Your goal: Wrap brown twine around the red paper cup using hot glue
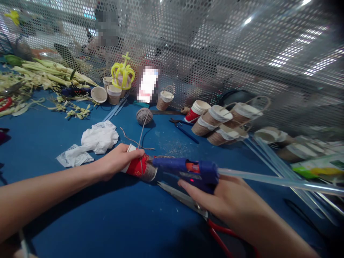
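Observation:
My left hand is closed round a red paper cup lying on its side on the blue table, its lower part wound with twine. My right hand grips a blue glue gun whose nozzle touches the cup; a clear glue stick sticks out of its back. Twine runs from the cup to a ball of twine farther back. Red-handled scissors lie under my right hand.
Several twine-wrapped cups lie at the back right, with clear glue sticks beside them. A crumpled white plastic bag lies left of the cup. Palm leaves, a yellow crown and a perforated metal screen stand behind.

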Motion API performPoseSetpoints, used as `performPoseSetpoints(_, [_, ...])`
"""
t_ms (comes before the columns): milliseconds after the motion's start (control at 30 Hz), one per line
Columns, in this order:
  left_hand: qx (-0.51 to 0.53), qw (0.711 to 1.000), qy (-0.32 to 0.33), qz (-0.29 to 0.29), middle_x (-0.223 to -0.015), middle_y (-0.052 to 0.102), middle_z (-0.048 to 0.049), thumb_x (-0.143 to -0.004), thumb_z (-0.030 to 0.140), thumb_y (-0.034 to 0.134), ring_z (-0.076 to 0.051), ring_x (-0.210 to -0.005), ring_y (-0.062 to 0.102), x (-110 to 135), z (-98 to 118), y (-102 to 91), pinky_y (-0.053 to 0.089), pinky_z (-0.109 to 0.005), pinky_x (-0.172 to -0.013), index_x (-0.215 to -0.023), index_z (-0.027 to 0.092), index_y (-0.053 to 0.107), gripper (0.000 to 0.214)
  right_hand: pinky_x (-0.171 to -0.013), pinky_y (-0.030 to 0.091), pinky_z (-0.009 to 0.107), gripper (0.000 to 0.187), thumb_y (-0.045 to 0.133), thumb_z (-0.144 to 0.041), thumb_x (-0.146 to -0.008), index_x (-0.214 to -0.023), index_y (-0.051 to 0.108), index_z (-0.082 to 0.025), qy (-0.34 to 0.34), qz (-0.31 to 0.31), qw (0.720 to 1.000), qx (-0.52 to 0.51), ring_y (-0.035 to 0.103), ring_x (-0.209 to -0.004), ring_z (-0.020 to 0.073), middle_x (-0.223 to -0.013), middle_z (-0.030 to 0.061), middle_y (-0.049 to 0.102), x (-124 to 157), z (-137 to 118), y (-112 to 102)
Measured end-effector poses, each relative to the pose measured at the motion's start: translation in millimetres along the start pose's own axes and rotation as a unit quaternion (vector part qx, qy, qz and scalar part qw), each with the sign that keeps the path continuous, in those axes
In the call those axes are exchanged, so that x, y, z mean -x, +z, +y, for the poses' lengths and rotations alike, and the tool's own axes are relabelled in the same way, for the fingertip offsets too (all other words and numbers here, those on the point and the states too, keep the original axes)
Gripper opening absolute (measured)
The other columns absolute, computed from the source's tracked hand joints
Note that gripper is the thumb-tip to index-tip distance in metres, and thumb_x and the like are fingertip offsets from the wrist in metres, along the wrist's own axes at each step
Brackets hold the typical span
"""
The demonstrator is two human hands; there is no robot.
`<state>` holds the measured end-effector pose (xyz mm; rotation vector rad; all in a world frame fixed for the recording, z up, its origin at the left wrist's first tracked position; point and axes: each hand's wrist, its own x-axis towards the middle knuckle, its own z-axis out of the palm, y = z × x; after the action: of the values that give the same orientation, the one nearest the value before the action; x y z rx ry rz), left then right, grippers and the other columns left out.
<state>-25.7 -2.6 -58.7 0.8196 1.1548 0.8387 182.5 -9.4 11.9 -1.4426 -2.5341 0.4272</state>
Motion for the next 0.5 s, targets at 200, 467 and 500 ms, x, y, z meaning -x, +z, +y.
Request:
performPoseSetpoints(200, [-0.004,1.000,0.002,-0.012,-0.057,0.060,0.0007,-0.071,0.038,0.057,-0.009,-0.050,0.049,1.3,0.2,-0.5,0.034,-0.021,-0.052,-0.064,0.013,0.061,0.027,-0.044,0.042,0.027,0.016,0.050,-0.024,-0.071,-0.065,0.064,-0.021,0.020,-0.025,0.999,0.005,0.056,-0.048,0.0168,-0.056,0.0031,0.062,-2.0,-4.0,-3.9])
performPoseSetpoints(467, [0.002,1.000,0.011,-0.021,-0.056,0.059,0.0020,-0.073,0.036,0.057,-0.007,-0.048,0.048,2.7,0.9,1.1,0.033,-0.019,-0.050,-0.064,0.013,0.061,0.025,-0.043,0.042,0.027,0.019,0.047,-0.026,-0.074,-0.066,0.064,-0.023,-0.016,0.019,1.000,0.004,0.054,-0.046,0.0164,-0.054,0.0030,0.061,1.6,0.7,-0.9])
performPoseSetpoints(500, [0.007,1.000,0.010,-0.027,-0.057,0.060,0.0015,-0.073,0.036,0.057,-0.008,-0.050,0.049,2.6,1.2,1.5,0.034,-0.019,-0.052,-0.064,0.013,0.061,0.025,-0.043,0.042,0.027,0.019,0.048,-0.026,-0.073,-0.064,0.063,-0.023,-0.012,0.016,1.000,0.010,0.053,-0.045,0.0160,-0.053,0.0029,0.061,1.9,0.2,-1.0])
